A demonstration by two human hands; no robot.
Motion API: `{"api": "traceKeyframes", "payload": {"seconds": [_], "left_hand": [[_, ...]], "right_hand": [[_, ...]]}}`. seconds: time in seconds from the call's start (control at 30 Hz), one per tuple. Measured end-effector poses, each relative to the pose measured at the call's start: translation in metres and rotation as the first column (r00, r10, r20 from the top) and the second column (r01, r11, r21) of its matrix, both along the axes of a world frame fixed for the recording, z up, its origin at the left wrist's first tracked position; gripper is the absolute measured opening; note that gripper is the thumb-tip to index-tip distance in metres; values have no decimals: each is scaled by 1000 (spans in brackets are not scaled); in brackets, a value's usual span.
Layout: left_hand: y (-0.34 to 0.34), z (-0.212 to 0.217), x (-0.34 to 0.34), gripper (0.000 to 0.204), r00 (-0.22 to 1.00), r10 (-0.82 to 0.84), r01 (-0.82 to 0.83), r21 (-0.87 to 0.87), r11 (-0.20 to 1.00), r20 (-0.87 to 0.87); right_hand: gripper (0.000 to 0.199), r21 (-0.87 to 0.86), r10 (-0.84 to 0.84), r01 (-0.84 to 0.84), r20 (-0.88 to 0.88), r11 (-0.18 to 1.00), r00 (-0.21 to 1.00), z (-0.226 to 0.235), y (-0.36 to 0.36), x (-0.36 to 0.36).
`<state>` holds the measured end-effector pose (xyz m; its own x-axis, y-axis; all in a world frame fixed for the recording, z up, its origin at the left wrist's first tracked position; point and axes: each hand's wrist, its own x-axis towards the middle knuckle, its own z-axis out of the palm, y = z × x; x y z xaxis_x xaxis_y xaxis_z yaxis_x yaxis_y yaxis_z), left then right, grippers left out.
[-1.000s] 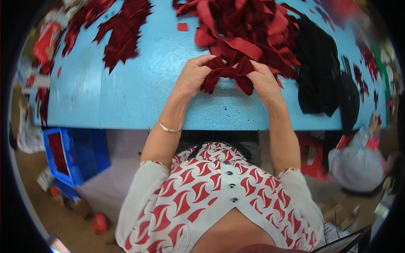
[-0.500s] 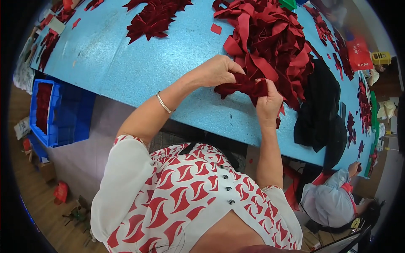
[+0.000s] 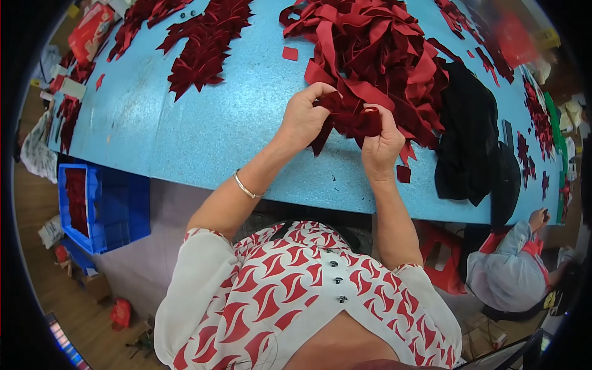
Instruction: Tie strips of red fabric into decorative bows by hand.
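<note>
Both hands pinch one piece of dark red velvet ribbon (image 3: 351, 123), gathered and folded like a bow, above the near part of the blue table. My left hand (image 3: 304, 117) grips its left end between thumb and fingers. At the other end my right hand (image 3: 381, 147) is closed, thumb uppermost. A ribbon tail hangs down beside the left fingers. Just beyond the hands lies a large heap of loose red ribbon (image 3: 376, 49), matt on one side and velvety on the other. A small dark red square (image 3: 403, 174) sits on the table by my right wrist.
Pointed velvet pieces (image 3: 209, 52) overlap in a pile at the far left. Black cloth (image 3: 468, 129) covers the table right of the heap. A blue crate (image 3: 120, 209) with red material stands low at left. At right sits another person (image 3: 505, 271) near a red stool (image 3: 444, 262).
My view has shifted, so the table and crate appear lower. Both hands still hold the ribbon; its left tail now hangs more plainly, and the hands have turned slightly.
</note>
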<state>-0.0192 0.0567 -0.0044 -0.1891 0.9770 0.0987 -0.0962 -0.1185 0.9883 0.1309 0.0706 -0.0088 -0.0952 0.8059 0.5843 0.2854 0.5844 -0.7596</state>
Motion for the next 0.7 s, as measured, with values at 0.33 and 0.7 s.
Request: {"api": "traceKeyframes", "payload": {"seconds": [0.33, 0.7], "left_hand": [[2, 4, 23, 15, 976, 88, -79, -55, 995, 199], [7, 5, 35, 14, 794, 228, -169, -155, 973, 563]], "right_hand": [[15, -114, -30, 18, -103, 993, 994, 1, 1, 2], [15, -302, 29, -123, -300, 945, 953, -14, 10, 1]]}}
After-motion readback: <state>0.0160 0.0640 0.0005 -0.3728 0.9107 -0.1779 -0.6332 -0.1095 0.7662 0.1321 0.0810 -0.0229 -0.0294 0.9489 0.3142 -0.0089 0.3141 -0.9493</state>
